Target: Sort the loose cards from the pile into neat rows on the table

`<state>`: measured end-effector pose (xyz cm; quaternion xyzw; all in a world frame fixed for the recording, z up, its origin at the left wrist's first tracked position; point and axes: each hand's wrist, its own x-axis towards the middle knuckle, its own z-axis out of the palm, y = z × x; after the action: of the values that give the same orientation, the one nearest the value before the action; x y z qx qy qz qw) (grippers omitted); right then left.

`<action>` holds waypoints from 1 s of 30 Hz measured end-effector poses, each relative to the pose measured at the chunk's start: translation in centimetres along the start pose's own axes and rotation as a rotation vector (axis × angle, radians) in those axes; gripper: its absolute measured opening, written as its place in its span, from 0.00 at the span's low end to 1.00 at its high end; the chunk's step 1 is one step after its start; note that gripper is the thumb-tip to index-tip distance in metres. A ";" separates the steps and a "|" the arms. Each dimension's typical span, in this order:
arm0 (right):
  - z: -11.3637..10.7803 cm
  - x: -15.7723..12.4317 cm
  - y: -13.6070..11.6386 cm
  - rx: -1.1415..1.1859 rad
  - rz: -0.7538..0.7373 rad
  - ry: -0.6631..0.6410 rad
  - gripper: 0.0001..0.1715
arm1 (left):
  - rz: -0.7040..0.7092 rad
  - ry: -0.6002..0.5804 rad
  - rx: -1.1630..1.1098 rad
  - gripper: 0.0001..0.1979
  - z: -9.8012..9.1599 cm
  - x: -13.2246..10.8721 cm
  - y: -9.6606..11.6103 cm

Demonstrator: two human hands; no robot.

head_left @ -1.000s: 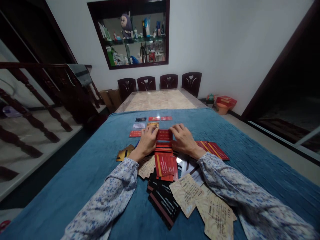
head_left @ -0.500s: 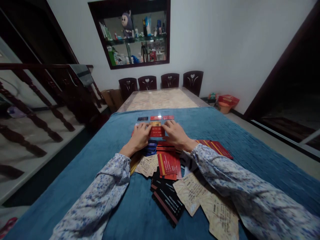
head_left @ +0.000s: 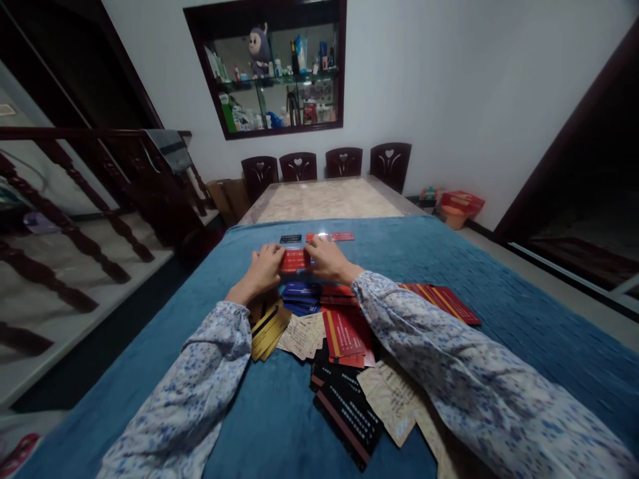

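Observation:
Both my hands hold one red card (head_left: 294,260) low over the blue cloth (head_left: 150,332). My left hand (head_left: 264,265) pinches its left edge and my right hand (head_left: 327,259) pinches its right edge. Just beyond them lies a row of small cards: a black card (head_left: 290,238) and a red card (head_left: 342,236). Nearer to me spreads a loose pile of cards (head_left: 344,346) in red, blue, gold, black and beige, between my floral sleeves.
The blue cloth covers the near half of a long table; its bare marble top (head_left: 324,199) continues to several dark chairs (head_left: 344,161). A wooden stair railing (head_left: 74,199) runs at left. A wall niche (head_left: 272,73) holds bottles and a toy.
My hands have carried the red card away from me and to the left, from above the pile to the rows of laid-out cards. The view has shifted slightly.

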<state>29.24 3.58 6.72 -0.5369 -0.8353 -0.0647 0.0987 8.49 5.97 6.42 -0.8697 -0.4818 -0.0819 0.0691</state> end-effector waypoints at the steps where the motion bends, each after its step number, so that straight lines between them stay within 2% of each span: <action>1: 0.1 0.4 -0.2 -0.005 -0.001 -0.013 0.23 | -0.008 -0.010 -0.002 0.32 0.1 0.0 -0.4; 8: 1.0 2.5 -1.5 -0.004 0.005 -0.086 0.23 | -0.061 -0.075 -0.017 0.32 1.4 0.5 -2.9; 18: 2.0 4.7 -2.0 0.004 0.004 -0.175 0.24 | -0.109 -0.190 -0.100 0.30 3.5 1.6 -5.2; 30: 3.0 5.5 -1.9 0.025 0.020 -0.242 0.24 | -0.105 -0.204 -0.173 0.27 6.0 2.1 -6.7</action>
<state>25.06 8.28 5.10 -0.5480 -0.8364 0.0119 0.0043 4.33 12.40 1.29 -0.8498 -0.5224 -0.0377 -0.0599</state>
